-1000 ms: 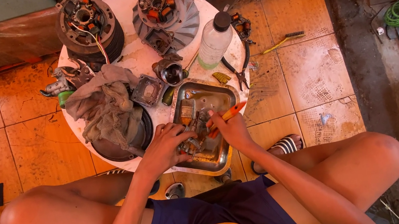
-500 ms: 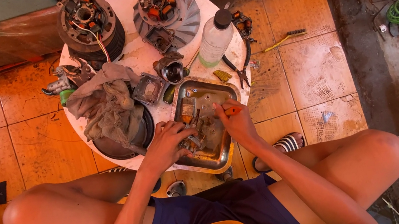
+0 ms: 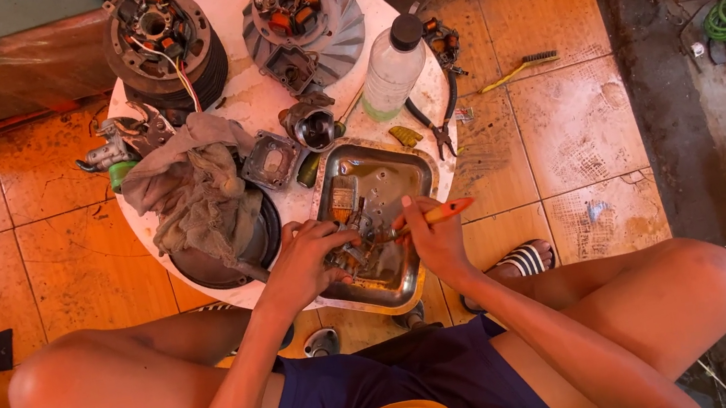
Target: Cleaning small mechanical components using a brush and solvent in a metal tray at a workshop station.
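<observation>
A grey rag (image 3: 197,196) lies up and to the left of the hands, draped over a dark round part (image 3: 229,249) on the round white worktop (image 3: 241,107). Farther up from it sits a round motor part with wires (image 3: 159,34).

The left hand (image 3: 306,260) is closed around a small metal part (image 3: 347,253). The part sits right at the fingertips of this hand, low over the shiny metal tray (image 3: 377,168). The tray lies under both hands, at the near edge of the worktop.

The right hand (image 3: 434,233) is just beside the left hand, on the other side of the small part. It grips an orange tool (image 3: 438,214). The thin end of the tool points left at the small part, between the two hands. I cannot tell if the tip touches it.

Above the hands stands a fan-shaped metal part (image 3: 304,14). Up and to the right of the right hand are a clear bottle with a black cap (image 3: 392,68) and black pliers (image 3: 435,120). Farther right, a small brush (image 3: 521,67) lies on the orange floor tiles (image 3: 564,124).
</observation>
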